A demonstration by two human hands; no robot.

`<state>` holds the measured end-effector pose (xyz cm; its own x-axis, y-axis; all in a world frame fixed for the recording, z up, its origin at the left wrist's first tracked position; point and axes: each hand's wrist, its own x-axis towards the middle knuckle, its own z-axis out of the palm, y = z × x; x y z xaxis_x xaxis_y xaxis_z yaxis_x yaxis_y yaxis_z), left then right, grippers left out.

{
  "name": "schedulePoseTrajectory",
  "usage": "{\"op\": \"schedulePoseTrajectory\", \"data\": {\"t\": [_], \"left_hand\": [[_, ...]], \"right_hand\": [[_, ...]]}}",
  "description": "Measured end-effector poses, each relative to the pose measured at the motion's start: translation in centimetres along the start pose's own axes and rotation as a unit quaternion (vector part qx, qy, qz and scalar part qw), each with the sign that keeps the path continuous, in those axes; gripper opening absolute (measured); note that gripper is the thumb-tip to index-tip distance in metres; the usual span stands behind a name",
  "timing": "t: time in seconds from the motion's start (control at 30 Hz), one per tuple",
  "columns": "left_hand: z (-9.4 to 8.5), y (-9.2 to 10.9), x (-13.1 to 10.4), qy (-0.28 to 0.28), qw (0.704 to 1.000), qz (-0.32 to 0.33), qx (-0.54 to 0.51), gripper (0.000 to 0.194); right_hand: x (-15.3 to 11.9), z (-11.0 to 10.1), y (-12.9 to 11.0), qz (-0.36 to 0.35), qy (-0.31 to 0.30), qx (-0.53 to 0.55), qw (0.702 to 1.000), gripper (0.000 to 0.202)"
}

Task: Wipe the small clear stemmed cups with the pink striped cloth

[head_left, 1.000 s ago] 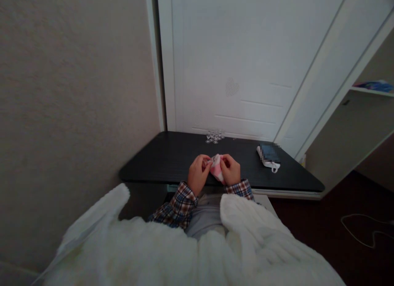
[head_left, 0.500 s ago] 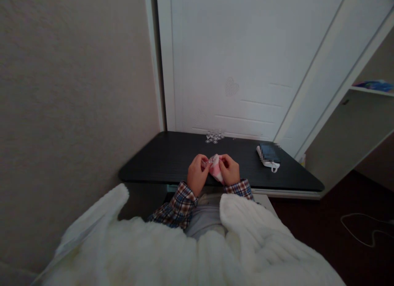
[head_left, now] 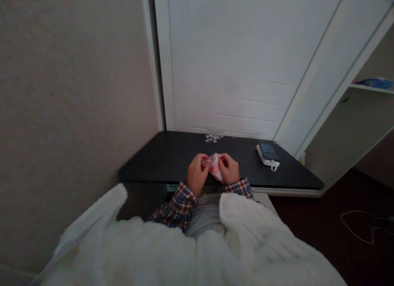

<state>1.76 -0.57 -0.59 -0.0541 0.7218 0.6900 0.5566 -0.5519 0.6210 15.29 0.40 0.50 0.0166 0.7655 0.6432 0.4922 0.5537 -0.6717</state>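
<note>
Over the near edge of the dark table [head_left: 166, 156], both hands are together at a small pink-and-white cloth [head_left: 216, 169]. My right hand [head_left: 230, 170] is closed on the cloth's right side, thumb and fingers pinching it. My left hand [head_left: 197, 174] is closed at its left side, fingers curled in a pinch around a small clear, shiny piece [head_left: 211, 159] against the cloth. The exact shape of that piece is too small to make out. Beyond the hands lies a cluster of several small clear, round-ended pieces [head_left: 214, 135].
On the table's right lies a dark-screened device with a white case and loop [head_left: 268, 153]. A white panelled door [head_left: 203, 64] rises behind the table, and a textured wall [head_left: 76, 84] is at left. White fluffy fabric [head_left: 147, 249] covers the foreground. A pale cable [head_left: 353, 232] lies on the floor.
The hands keep nearly the same place and grip. The fingers and the cloth between them shift only slightly, and the camera view has moved a little.
</note>
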Motion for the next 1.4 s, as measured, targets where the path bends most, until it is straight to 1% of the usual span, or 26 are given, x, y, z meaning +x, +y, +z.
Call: {"op": "schedulePoseTrajectory", "data": {"t": [0.27,0.43,0.53,0.67,0.73,0.83,0.93,1.03,1.13,1.2,1.4], "left_hand": [[-0.02,0.02,0.00,-0.028,1.000,-0.009,-0.001,0.014],[0.04,0.04,0.07,0.004,1.000,-0.003,0.006,0.022],[0.08,0.16,0.10,0.006,1.000,-0.001,-0.024,0.031],[0.15,0.28,0.07,-0.028,0.997,0.016,-0.072,0.038],[0.19,0.22,0.07,-0.044,0.996,0.017,-0.077,0.035],[0.23,0.01,0.10,-0.051,0.997,0.010,-0.063,0.030],[0.22,-0.19,0.12,-0.053,0.997,-0.004,-0.053,0.024],[0.17,-0.23,0.08,-0.067,0.996,-0.018,-0.059,0.017],[0.10,-0.18,0.02,-0.082,0.995,-0.023,-0.060,0.017],[0.07,-0.16,0.02,-0.077,0.995,-0.020,-0.054,0.017],[0.15,-0.21,0.16,-0.040,0.998,-0.013,-0.055,0.017]], "right_hand": [[0.01,0.10,0.23,0.001,0.002,-0.014,1.000,0.020],[-0.04,0.16,0.15,0.001,0.003,-0.018,1.000,0.022],[-0.07,0.18,0.18,0.013,0.022,-0.021,0.999,0.024],[0.03,0.14,0.57,0.031,0.056,-0.033,0.997,0.025],[0.10,0.09,0.76,0.041,0.068,-0.043,0.996,0.025],[0.15,0.00,0.81,0.051,0.074,-0.048,0.995,0.026],[0.13,-0.09,0.66,0.048,0.072,-0.044,0.995,0.026],[0.12,-0.13,0.58,0.045,0.071,-0.041,0.996,0.025],[0.15,-0.10,0.64,0.044,0.075,-0.038,0.996,0.026],[0.16,-0.05,0.70,0.042,0.074,-0.032,0.996,0.026],[0.13,0.07,0.69,0.041,0.060,-0.010,0.997,0.022]]}}
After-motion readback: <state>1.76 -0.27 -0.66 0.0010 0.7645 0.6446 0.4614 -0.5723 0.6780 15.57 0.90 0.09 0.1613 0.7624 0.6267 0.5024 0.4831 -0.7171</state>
